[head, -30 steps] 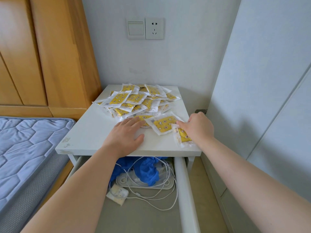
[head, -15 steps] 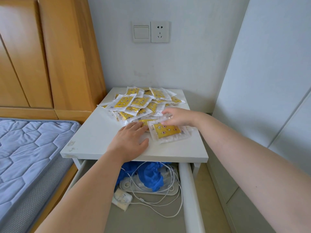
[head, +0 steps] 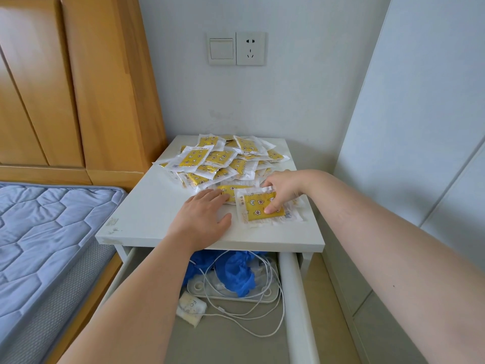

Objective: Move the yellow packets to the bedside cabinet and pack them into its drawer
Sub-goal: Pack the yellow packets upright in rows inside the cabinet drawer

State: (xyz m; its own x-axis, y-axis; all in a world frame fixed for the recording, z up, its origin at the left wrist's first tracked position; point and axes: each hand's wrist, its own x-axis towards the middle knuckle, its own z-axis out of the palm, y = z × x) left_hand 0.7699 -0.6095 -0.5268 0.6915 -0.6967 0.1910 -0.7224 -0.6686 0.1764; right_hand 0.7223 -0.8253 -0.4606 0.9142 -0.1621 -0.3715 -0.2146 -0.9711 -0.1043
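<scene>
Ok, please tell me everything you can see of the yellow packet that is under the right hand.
The packet is a flat yellow pouch printed with small white flower-like marks, sealed in clear crinkled plastic. It lies flat near the front right of the white cabinet top. The right hand pinches it: thumb on its face, fingers curled over its far edge.

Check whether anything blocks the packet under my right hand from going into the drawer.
Nothing visible blocks it. The right hand pinches the front packet, and the drawer stands open below. Blue material and white cables crowd its back; the front floor is bare.
</scene>
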